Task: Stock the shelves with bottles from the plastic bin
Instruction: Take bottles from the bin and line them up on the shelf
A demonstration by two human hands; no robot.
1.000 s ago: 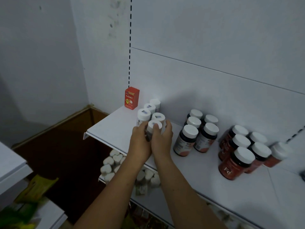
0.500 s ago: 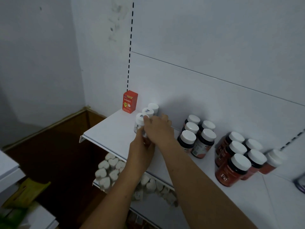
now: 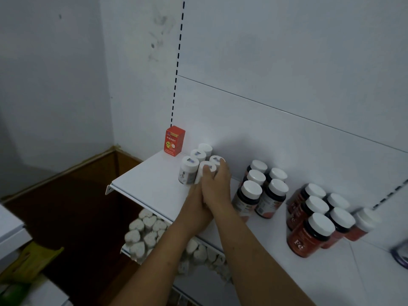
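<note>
One wide-angle view, worn on the head, looks forward and down onto the shelf (image 3: 152, 180) from above its front edge. It sits close; the back panel (image 3: 287, 85) fills the upper frame.

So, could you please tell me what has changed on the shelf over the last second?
The hands, side by side a second ago, have drawn together: the right hand now lies over the left hand, both still holding the small white bottle, eased slightly back toward its group. Nothing was let go. The red box, dark bottles and red bottles stayed put.
</note>
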